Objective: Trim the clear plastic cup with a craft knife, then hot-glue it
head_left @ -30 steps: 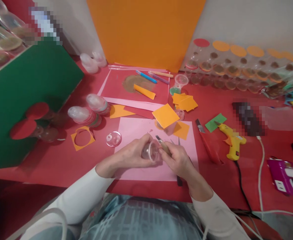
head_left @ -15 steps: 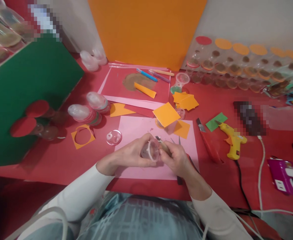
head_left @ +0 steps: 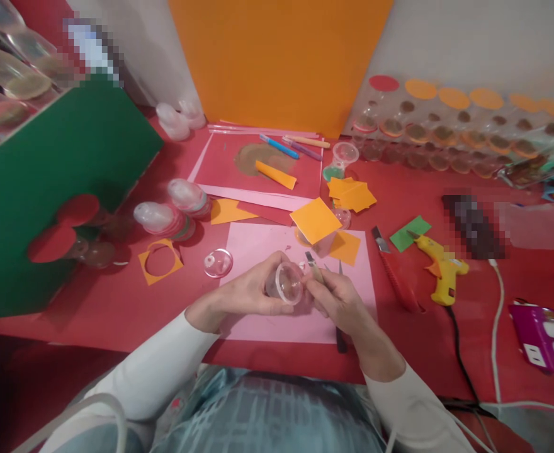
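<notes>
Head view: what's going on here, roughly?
A person's left hand holds a clear plastic cup, tilted with its mouth toward the right hand. The right hand grips a small bladed tool beside the rim; whether the blade touches the cup is unclear. Both hands are over a pink sheet, with a red cutter and yellow glue gun lying to the right.

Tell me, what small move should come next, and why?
Perhaps turn the craft knife toward the clear plastic cup: the left grip holds the cup tilted, its mouth toward the right grip, while the knife's blade points forward, seemingly apart from the cup.
</notes>
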A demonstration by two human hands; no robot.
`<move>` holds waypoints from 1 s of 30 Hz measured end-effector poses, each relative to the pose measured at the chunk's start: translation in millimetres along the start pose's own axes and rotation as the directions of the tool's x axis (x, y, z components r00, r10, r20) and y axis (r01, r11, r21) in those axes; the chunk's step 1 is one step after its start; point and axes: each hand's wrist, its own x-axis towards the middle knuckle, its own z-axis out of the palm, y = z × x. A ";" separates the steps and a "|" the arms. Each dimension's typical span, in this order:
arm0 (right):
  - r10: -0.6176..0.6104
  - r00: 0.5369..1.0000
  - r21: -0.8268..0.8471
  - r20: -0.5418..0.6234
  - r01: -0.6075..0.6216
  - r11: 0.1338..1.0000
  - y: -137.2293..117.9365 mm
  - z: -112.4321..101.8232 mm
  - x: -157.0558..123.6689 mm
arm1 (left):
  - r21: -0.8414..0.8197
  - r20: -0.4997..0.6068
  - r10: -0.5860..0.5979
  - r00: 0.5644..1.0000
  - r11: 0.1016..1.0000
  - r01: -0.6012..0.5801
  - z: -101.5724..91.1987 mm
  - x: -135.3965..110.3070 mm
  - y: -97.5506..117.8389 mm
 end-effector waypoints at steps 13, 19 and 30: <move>-0.341 0.917 -0.486 -0.206 0.207 0.849 5.6 5.7 0.1 | 0.381 -0.166 0.062 0.984 0.925 0.006 8.9 4.4 10.4; -0.355 0.916 -0.481 -0.189 0.229 0.846 4.6 7.2 -0.4 | 0.304 -0.224 -0.003 0.975 0.950 0.072 15.0 4.4 0.3; -0.221 0.975 0.001 0.030 0.222 0.975 5.9 6.5 -4.6 | -0.193 0.077 -0.007 0.997 0.981 0.022 2.4 0.3 -5.6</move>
